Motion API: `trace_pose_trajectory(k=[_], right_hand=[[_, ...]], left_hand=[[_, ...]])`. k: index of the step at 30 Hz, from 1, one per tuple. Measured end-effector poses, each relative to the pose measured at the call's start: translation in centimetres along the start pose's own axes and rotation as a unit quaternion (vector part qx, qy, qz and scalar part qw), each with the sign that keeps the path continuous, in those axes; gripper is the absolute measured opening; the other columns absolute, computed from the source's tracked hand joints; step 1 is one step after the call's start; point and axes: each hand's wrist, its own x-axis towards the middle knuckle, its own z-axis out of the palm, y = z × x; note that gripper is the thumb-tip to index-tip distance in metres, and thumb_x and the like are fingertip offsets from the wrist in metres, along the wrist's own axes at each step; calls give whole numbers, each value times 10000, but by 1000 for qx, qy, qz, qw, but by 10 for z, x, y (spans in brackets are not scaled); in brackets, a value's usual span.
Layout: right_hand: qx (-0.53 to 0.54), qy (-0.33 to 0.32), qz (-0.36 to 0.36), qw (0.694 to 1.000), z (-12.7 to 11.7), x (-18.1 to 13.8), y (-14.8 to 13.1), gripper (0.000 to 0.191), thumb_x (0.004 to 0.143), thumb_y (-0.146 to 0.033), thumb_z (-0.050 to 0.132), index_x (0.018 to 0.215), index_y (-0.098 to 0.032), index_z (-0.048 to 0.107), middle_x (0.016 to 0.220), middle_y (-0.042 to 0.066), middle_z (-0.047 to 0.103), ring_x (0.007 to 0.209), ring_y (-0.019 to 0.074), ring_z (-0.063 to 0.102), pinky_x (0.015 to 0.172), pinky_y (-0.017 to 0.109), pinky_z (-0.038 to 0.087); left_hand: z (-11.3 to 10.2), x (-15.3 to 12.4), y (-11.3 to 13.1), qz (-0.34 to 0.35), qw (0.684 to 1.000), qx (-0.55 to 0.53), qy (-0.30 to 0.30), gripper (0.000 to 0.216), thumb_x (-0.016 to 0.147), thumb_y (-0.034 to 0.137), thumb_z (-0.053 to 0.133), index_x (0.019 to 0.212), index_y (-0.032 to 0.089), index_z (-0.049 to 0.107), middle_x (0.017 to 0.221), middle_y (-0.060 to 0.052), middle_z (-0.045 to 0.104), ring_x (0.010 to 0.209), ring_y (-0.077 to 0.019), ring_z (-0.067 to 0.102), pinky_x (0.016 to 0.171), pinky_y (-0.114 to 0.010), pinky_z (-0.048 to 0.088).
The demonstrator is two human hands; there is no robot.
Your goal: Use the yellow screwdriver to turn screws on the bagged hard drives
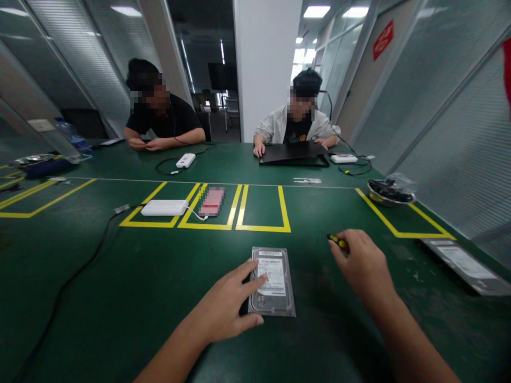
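Observation:
A silver hard drive with a white label lies flat on the green table just in front of me. My left hand rests against its left edge, fingers stretched over the label and thumb under its near corner. To the right, my right hand is closed around a small screwdriver with a yellow and black handle, whose tip points left, above the table and apart from the drive.
Yellow taped boxes mark the table; one holds a white power bank and one a pink phone. A metal bowl of dark parts stands at right, a silver bag nearer. Two people sit opposite, one with a black laptop.

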Motion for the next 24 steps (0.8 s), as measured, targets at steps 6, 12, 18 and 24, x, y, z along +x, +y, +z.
trace_pose_trajectory(k=[6,12,18,24], right_hand=[[4,-65,51,997,22,-20,2,113,904,-297,518,915,-185,514,942,69,552,796,194,555,640,297,423],[-3,-136,69,988,31,-28,2,138,922,-235,500,1041,-176,537,1015,76,514,740,155,552,559,252,376],[-13,-183,76,980,37,-30,1,171,931,-241,498,1083,-184,550,1042,66,500,639,103,512,527,233,337],[-17,-204,75,976,41,-32,2,173,931,-238,505,1089,-192,558,1047,62,505,614,91,502,521,228,324]], left_hand=[[4,2,3,1,1000,14,-1,835,773,475,747,1500,305,372,1613,-98,219,1454,-331,280,1161,-499,316],[3,7,5,5,1000,8,1,831,763,463,758,1491,300,391,1608,-99,235,1450,-341,285,1163,-505,315],[4,13,7,13,1000,15,-1,817,787,458,736,1499,286,374,1606,-111,239,1457,-339,268,1162,-504,318],[2,17,10,10,1000,15,-6,813,786,448,740,1495,279,380,1605,-113,241,1455,-345,271,1160,-499,321]])
